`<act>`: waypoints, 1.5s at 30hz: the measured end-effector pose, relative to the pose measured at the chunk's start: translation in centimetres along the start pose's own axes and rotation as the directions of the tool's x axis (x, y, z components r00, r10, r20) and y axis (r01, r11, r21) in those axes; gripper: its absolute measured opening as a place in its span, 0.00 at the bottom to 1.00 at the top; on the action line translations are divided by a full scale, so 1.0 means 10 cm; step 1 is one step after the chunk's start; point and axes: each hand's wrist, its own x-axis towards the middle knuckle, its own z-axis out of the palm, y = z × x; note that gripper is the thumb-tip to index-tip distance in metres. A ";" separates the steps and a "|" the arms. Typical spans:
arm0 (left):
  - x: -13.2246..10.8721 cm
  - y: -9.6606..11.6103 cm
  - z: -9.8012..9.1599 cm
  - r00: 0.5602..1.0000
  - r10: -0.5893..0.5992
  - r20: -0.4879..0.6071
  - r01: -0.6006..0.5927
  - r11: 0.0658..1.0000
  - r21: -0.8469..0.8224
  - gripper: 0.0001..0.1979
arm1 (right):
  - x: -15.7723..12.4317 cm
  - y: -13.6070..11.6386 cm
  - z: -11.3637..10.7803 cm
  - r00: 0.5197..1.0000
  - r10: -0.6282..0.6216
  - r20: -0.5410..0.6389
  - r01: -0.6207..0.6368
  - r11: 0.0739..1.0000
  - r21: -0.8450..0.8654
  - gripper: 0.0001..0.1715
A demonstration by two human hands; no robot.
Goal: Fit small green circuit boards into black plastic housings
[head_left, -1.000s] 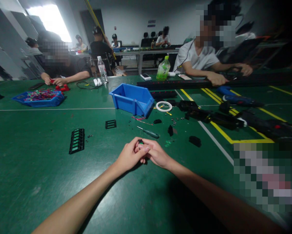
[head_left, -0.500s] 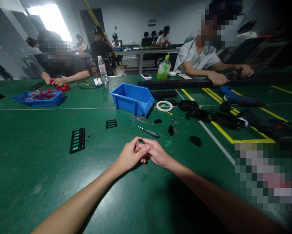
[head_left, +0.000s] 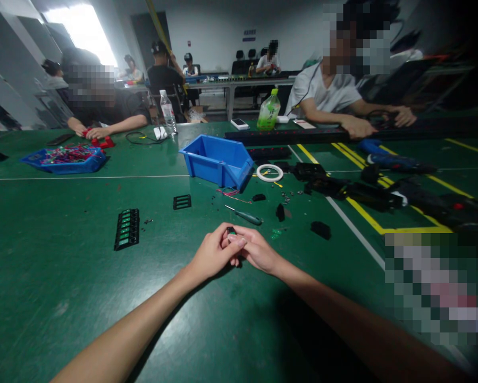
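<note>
Both my hands are closed together low over the green table [head_left: 162, 298]. My left hand [head_left: 214, 252] and my right hand [head_left: 260, 252] grip a small black and green part [head_left: 231, 231], mostly hidden by the fingers, with the thumbs meeting over it. Just beyond the hands lies a screwdriver [head_left: 249, 217] with a dark green handle. To the left are a black frame holding a row of green pieces [head_left: 127, 230] and a smaller slotted black frame [head_left: 182, 201]. Small green bits [head_left: 276, 234] and a black piece [head_left: 320, 230] lie to the right.
An open blue bin [head_left: 207, 165] stands ahead, beside a white ring [head_left: 269, 173]. Further left, a blue tray [head_left: 69, 166] holds tangled wires. Bottles [head_left: 268, 111] stand at the back. Black assemblies [head_left: 358, 194] and a blue tool [head_left: 398, 161] lie right. Co-workers sit across the table.
My hands keep almost the same hold and place. The view has shifted very slightly; nothing on the table has visibly been moved.
</note>
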 end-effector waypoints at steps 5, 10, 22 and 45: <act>0.00 -0.01 0.01 1.000 -0.014 -0.005 0.014 1.000 -0.009 0.20 | 0.00 0.00 0.00 1.000 0.002 0.016 -0.002 1.000 0.007 0.16; 0.01 0.00 0.01 1.000 -0.022 -0.006 0.022 1.000 -0.012 0.20 | 0.00 0.00 -0.01 1.000 0.007 0.021 -0.007 1.000 0.005 0.17; 0.03 0.01 0.02 1.000 -0.020 0.006 0.020 1.000 -0.005 0.19 | 0.00 -0.04 0.02 1.000 -0.013 0.004 0.013 1.000 -0.025 0.17; 0.01 -0.01 0.01 1.000 -0.022 0.005 0.022 0.999 -0.023 0.20 | 0.00 -0.02 0.00 1.000 0.003 -0.006 -0.003 1.000 -0.018 0.19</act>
